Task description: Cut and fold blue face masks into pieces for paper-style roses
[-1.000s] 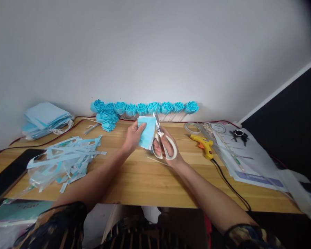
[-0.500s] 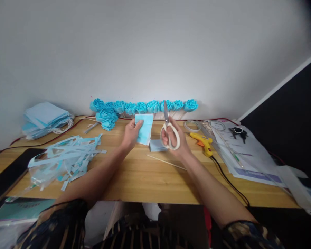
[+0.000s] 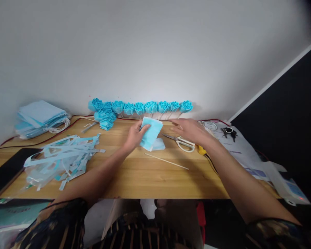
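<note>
My left hand [image 3: 135, 135] is closed on a small stack of light blue squares [image 3: 151, 133], held tilted just above the wooden desk [image 3: 134, 176]. A cut-off blue piece [image 3: 159, 144] lies on the desk right below it. My right hand [image 3: 188, 129] hovers with its fingers stretched out, empty, just above white-handled scissors [image 3: 181, 141] that lie flat on the desk. A thin wooden stick [image 3: 167, 161] rests in front of both hands.
Several blue paper roses [image 3: 140, 107] line the wall. A heap of cut blue strips [image 3: 62, 157] and a stack of face masks [image 3: 40, 117] lie at left, near a dark phone [image 3: 5, 176]. Papers and keys [image 3: 229, 131] sit at right.
My right hand has laid the scissors down on the desk and let go of them. A cut blue piece has dropped onto the desk. My left hand still holds the blue stack.
</note>
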`<state>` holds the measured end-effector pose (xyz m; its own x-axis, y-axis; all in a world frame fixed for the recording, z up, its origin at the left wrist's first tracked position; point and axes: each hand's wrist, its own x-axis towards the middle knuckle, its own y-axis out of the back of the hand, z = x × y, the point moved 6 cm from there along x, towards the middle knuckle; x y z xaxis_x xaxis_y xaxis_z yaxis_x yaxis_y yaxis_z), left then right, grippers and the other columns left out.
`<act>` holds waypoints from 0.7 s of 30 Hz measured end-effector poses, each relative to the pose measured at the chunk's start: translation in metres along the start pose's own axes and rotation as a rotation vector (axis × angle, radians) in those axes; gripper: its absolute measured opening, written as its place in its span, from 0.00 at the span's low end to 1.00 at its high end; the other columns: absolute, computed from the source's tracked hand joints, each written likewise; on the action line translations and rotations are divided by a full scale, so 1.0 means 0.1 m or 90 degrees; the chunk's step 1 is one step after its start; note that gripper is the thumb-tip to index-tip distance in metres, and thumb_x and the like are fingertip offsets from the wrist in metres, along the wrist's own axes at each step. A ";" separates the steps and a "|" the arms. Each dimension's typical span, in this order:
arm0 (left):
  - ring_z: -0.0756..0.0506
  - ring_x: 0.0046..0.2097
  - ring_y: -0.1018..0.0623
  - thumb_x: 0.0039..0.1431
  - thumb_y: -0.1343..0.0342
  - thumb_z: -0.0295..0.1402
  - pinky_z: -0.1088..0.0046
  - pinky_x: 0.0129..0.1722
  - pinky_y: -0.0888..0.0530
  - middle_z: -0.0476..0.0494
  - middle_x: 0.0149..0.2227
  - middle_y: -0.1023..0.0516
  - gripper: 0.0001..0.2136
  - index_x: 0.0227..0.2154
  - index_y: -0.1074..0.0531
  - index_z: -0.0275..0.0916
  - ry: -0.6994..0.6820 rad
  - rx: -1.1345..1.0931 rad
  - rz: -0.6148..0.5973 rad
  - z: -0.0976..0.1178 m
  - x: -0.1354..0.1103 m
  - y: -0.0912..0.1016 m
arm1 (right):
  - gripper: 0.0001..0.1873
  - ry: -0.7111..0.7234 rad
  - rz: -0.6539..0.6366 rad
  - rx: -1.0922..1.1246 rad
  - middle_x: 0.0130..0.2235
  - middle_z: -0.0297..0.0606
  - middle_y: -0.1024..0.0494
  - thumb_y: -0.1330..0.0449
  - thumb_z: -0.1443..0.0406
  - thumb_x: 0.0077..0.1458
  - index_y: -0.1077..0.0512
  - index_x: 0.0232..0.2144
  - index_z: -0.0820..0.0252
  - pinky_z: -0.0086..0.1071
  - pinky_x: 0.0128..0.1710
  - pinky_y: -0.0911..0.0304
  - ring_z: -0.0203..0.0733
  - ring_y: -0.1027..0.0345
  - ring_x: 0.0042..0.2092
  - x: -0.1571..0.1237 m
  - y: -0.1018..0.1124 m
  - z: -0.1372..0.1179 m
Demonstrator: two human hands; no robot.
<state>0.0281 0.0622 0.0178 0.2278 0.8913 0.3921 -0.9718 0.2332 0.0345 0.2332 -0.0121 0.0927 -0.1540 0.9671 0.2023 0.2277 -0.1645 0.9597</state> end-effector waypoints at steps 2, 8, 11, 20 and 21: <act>0.47 0.35 0.26 0.56 0.40 0.42 0.74 0.35 0.31 0.47 0.32 0.22 0.12 0.33 0.25 0.37 -0.018 0.025 -0.015 0.05 -0.01 -0.02 | 0.25 0.050 0.035 0.186 0.55 0.41 0.22 0.45 0.56 0.63 0.30 0.60 0.52 0.39 0.49 0.33 0.49 0.26 0.53 0.10 0.09 -0.29; 0.47 0.36 0.25 0.57 0.42 0.39 0.74 0.36 0.30 0.46 0.33 0.21 0.10 0.34 0.24 0.37 -0.051 0.048 -0.039 0.17 -0.05 -0.07 | 0.12 0.066 0.120 0.292 0.34 0.36 0.18 0.41 0.60 0.58 0.19 0.35 0.58 0.33 0.35 0.39 0.41 0.28 0.34 0.34 -0.12 -0.56; 0.47 0.34 0.26 0.53 0.38 0.42 0.74 0.34 0.31 0.48 0.31 0.23 0.12 0.32 0.25 0.37 -0.003 0.010 -0.048 0.14 -0.04 -0.08 | 0.12 0.037 0.178 0.346 0.27 0.33 0.23 0.39 0.59 0.55 0.22 0.28 0.61 0.30 0.32 0.44 0.37 0.34 0.30 0.38 -0.16 -0.46; 0.53 0.24 0.34 0.42 0.31 0.46 0.76 0.24 0.38 0.52 0.22 0.31 0.19 0.26 0.26 0.35 0.133 -0.108 -0.051 -0.14 0.01 -0.05 | 0.14 -0.067 0.358 0.548 0.25 0.30 0.30 0.37 0.54 0.49 0.25 0.26 0.60 0.29 0.31 0.43 0.35 0.40 0.29 0.27 -0.19 0.01; 0.53 0.23 0.34 0.42 0.31 0.47 0.76 0.23 0.37 0.51 0.22 0.30 0.19 0.27 0.25 0.34 0.144 -0.136 -0.047 -0.16 0.02 -0.04 | 0.14 -0.078 0.364 0.572 0.25 0.30 0.30 0.36 0.54 0.49 0.25 0.27 0.60 0.29 0.31 0.43 0.35 0.40 0.29 0.25 -0.23 0.05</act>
<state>0.0335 0.0694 0.0038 0.3275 0.9276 0.1798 -0.9233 0.3546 -0.1475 0.2289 0.0168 0.0744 0.2854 0.8128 0.5078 0.8676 -0.4442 0.2235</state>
